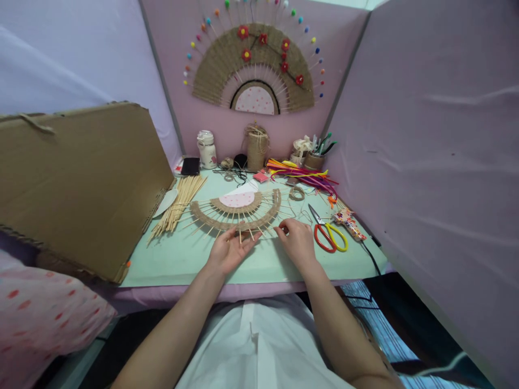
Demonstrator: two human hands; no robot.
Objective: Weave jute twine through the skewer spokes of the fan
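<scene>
A half-round fan (237, 217) of thin wooden sticks, with a woven twine band and a dotted pink-and-white centre, lies on the green tabletop before me. My left hand (231, 249) is palm up under its near edge, with fingers and thumb around the stick ends. To the right of the fan, my right hand (297, 240) has thumb and fingers pinched together beside the outer sticks. Thin twine (292, 209) runs close to this pinch; the part inside the fingers is hidden. Scissors (326, 229) with red and yellow handles lie just right of it.
A bundle of sticks (180, 205) lies left, beside a large cardboard sheet (81, 183). Right are a glue gun (349, 224) and coloured pipe cleaners (302, 172). Behind stand a twine spool (257, 151) and a white jar (207, 150). A finished fan (211, 70) hangs on the wall.
</scene>
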